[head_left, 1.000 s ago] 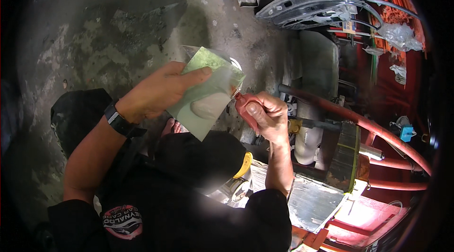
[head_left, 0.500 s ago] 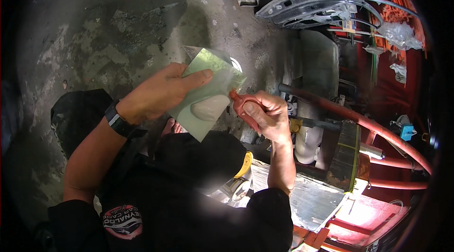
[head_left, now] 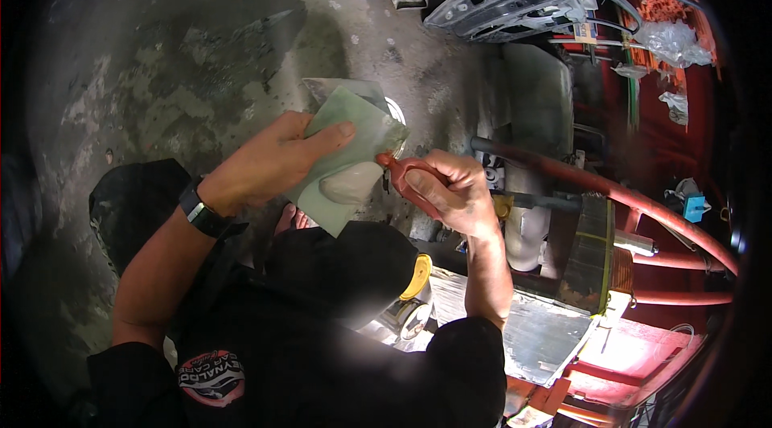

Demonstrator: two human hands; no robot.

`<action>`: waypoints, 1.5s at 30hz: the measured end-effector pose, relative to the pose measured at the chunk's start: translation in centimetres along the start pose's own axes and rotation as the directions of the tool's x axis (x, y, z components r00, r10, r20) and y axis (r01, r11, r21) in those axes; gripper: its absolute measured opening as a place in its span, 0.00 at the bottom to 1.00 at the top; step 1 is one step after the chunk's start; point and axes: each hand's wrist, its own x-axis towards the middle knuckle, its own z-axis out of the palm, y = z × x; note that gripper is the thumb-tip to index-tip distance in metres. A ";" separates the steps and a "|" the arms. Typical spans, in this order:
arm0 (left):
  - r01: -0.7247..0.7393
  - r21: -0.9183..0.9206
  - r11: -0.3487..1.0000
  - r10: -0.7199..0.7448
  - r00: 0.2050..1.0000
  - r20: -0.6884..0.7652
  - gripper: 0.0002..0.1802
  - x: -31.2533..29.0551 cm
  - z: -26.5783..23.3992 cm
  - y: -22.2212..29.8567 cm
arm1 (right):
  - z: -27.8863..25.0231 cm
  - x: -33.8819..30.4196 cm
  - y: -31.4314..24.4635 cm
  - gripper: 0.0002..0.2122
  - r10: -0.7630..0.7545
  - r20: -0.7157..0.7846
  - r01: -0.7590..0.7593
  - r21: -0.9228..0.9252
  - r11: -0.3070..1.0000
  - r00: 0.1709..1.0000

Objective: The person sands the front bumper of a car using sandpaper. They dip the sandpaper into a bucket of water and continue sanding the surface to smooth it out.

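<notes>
My left hand (head_left: 269, 159) grips a thin pale green board (head_left: 354, 118) by its left side, thumb lying on top and the other fingers out of sight beneath. On the board's lower part rests a smooth beige mound of paste (head_left: 351, 184). My right hand (head_left: 462, 199) is wrapped round a soft reddish squeeze tube (head_left: 412, 176), thumb pressed into its side. The tube's nozzle points left and meets or nearly meets the board's right edge; whether anything is coming out cannot be made out. Behind the board's top edge shows a darker grey flat piece (head_left: 366, 92).
A white round rim (head_left: 395, 110) peeks out behind the board. Car body panels (head_left: 507, 6) lie at the back right. A red bar (head_left: 595, 179) runs along the right, above a silvery flat surface (head_left: 535, 331). A yellow-rimmed item (head_left: 418, 277) stands by my knee. Stained concrete floor (head_left: 169, 66) spreads left.
The whole view has shifted slightly. The board has tilted a little, losing its bright glare and showing more of the grey piece behind it. Both hands keep their holds.
</notes>
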 end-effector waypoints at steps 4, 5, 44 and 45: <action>-0.040 0.046 0.998 0.042 0.998 -0.050 0.22 0.2 0.6 0.0 | -0.5 -0.1 0.0 0.06 0.027 0.010 -0.027 -0.065 0.998 1.000; -0.069 0.049 0.996 0.072 0.995 -0.063 0.23 0.2 1.1 0.2 | -0.5 -0.1 0.1 0.06 0.034 0.006 -0.034 -0.067 0.997 0.999; -0.218 0.660 0.719 0.396 0.909 -0.131 0.21 1.0 3.2 -0.9 | 1.5 -0.7 -0.7 0.08 -0.264 -0.037 0.130 -0.800 0.586 0.964; -0.212 0.671 0.711 0.396 0.908 -0.134 0.21 1.0 3.2 -1.0 | 1.6 -0.8 -0.7 0.08 -0.265 -0.029 0.135 -0.805 0.578 0.964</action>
